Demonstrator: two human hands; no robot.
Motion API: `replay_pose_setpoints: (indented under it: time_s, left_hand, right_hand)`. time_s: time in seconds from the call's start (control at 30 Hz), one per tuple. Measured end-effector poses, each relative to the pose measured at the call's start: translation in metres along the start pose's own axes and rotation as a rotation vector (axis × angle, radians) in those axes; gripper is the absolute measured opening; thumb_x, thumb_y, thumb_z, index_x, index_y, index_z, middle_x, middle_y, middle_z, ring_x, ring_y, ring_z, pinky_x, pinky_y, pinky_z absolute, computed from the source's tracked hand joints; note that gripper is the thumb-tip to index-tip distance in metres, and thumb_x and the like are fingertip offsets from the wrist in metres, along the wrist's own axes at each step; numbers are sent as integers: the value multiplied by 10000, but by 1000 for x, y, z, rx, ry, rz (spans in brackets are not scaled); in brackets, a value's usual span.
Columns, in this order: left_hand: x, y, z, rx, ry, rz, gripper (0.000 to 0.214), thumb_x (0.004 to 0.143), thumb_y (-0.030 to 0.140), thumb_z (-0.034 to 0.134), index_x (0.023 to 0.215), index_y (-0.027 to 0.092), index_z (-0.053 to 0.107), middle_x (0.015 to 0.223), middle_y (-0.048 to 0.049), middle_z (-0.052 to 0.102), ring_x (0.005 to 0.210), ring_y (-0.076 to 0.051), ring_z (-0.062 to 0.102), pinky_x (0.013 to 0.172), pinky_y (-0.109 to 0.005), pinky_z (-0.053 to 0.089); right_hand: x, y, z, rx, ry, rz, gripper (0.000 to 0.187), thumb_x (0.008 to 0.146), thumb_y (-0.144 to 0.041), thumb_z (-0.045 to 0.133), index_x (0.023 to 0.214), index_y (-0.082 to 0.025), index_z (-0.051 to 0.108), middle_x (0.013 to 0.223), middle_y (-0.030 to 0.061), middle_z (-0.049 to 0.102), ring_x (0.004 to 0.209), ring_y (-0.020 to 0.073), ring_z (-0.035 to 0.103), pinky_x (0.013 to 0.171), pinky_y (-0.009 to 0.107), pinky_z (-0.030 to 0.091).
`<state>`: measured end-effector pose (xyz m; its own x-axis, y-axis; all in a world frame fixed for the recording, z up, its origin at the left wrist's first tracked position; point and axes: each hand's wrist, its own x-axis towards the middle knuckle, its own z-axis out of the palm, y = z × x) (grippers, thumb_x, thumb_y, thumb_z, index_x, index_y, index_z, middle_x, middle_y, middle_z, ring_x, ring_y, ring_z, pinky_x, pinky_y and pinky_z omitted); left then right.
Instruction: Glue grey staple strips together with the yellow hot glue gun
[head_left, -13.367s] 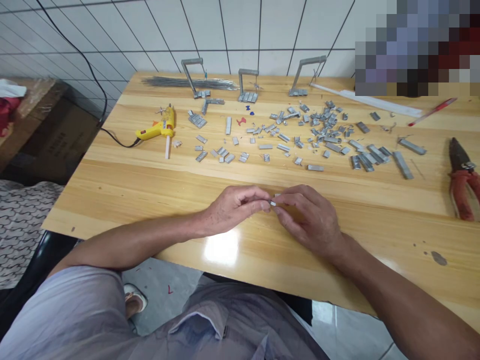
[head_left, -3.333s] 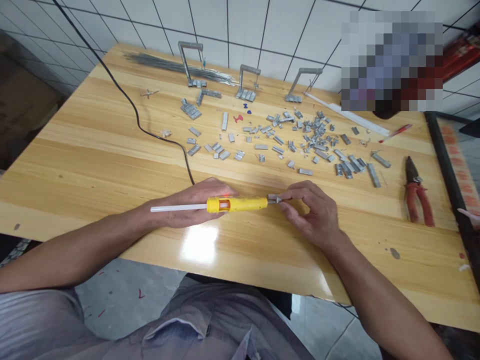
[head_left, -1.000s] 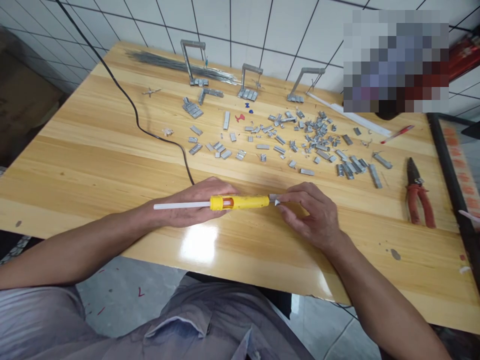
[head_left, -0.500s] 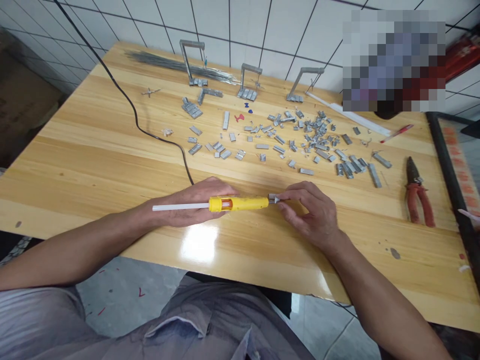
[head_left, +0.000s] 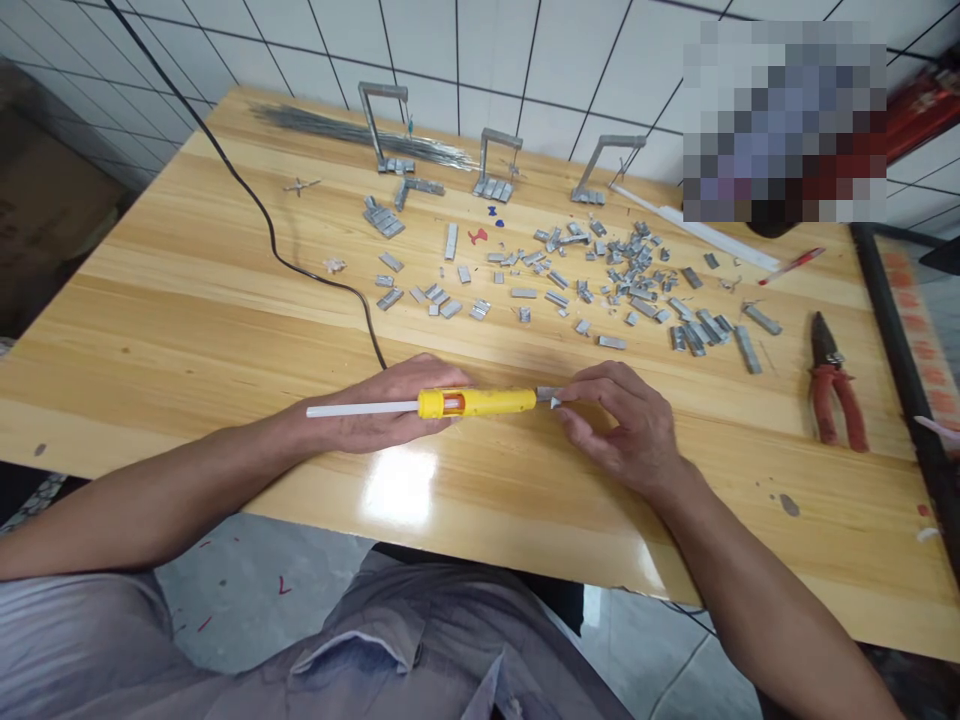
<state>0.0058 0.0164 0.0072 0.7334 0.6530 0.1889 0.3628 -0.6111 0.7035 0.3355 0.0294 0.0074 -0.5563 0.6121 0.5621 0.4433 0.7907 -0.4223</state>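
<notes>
My left hand point(head_left: 390, 405) is wrapped round a yellow hot glue gun point(head_left: 499, 402), held level with its nozzle to the right. A white glue stick point(head_left: 360, 409) sticks out of its back end, over my left wrist. At the nozzle, my right hand point(head_left: 626, 420) pinches a small grey metal piece point(head_left: 549, 393) between thumb and fingers. Its shape is partly hidden by the fingertips. A small pale tip shows beside it, close to the thumb. The glue gun's handle and trigger are hidden beneath the body and my hand.
Many staple strips point(head_left: 637, 265) lie scattered across the wooden table point(head_left: 187, 330). Behind them stand three small metal frames point(head_left: 495, 165) and a bundle of thin wires point(head_left: 322, 125). Pliers point(head_left: 836, 390) and a red pen point(head_left: 793, 266) lie right; a black cord point(head_left: 255, 195) crosses left.
The glue gun's front has risen slightly and the grey piece sits a little differently at the nozzle. Both hands stay almost in place.
</notes>
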Motion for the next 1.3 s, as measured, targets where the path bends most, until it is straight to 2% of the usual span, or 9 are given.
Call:
replay_pose_setpoints:
  time_s: [0.17,0.23,0.33,0.5,0.7,0.83,1.0,1.17,1.3]
  left_hand:
    - [-1,2,-2,44,35,-153,291,1104,422,501,1273,216,618,1099,-67,732,991,-195,680,877,-303,510]
    - [0,1,-1,90,82,-167,309,1102,431,497,1292,221,622,1139,-73,752,1031,-204,695,903,-315,512]
    - [4,-3,2,160,121,-114,317,1111,427,466,1278,216,632,1156,-92,772,1027,-210,714,911,-335,500]
    - [7,-6,8,269,101,-74,346,1112,463,443,1273,230,643,1149,-87,779,1036,-211,723,917,-339,469]
    - [6,4,7,266,69,-9,360,1131,474,392,1293,234,607,1154,-88,775,1054,-212,728,952,-353,481]
    - [4,3,7,251,104,35,305,1125,446,435,1244,224,607,1064,-79,767,977,-203,717,918,-344,503]
    - [2,4,11,222,102,-114,244,1078,440,522,1107,226,635,973,-46,741,908,-196,696,821,-309,524]
    - [2,12,13,168,159,-226,157,1012,370,610,1068,226,639,974,-26,731,862,-171,689,764,-276,532]
    - [3,19,11,120,148,-319,145,985,346,632,1055,220,642,952,-23,736,786,-150,666,689,-253,511]
  right_hand:
    - [0,7,-8,-18,62,64,150,897,-178,735,1014,-271,726,913,36,768,815,210,737,734,372,595]
    - [0,11,-10,-22,84,88,127,901,-176,736,985,-270,714,895,32,761,813,208,731,741,373,593]
    - [0,16,-10,-7,81,119,95,912,-179,733,949,-260,700,880,28,755,814,201,724,758,371,591]
    - [-1,18,-5,36,28,105,33,941,-222,722,950,-250,707,868,33,760,787,190,719,739,358,590]
    - [-1,13,-2,44,33,77,32,956,-228,706,967,-256,717,886,34,764,802,192,717,769,362,591]
    - [1,8,-3,78,33,70,62,949,-208,704,984,-256,723,879,32,760,797,190,716,746,353,589]
    - [3,4,-5,161,16,99,49,954,-217,700,970,-262,712,866,17,754,777,174,710,719,333,580]
    - [3,2,-2,177,24,90,47,950,-209,714,963,-253,706,856,13,747,778,164,708,717,316,574]
    - [3,0,-1,191,33,104,35,953,-223,707,946,-257,709,842,11,750,766,167,707,709,320,576]
